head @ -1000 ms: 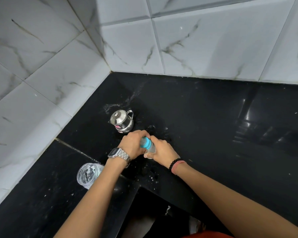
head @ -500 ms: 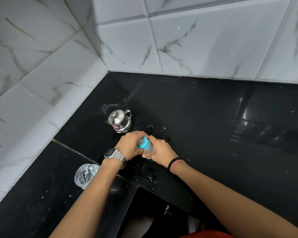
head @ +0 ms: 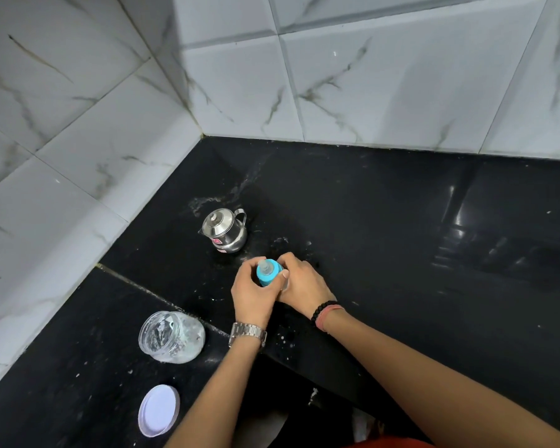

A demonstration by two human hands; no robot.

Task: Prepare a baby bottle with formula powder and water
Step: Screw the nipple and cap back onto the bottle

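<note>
Two sets of fingers close around my baby bottle: left hand on its ribbed blue collar, right hand hiding the clear body, upright on the glossy black desk. Just behind stands a steel kettle; nearer left, an open plastic jar and its round white lid.

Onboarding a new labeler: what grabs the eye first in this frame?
Mid-counter, the left hand and right hand are clasped around a baby bottle with a bright blue collar, the only strong colour on the black counter. Just behind it stands a shiny steel kettle with its lid on. Nearer the left wall sit an open clear jar and, closer still, its white lid.
</note>
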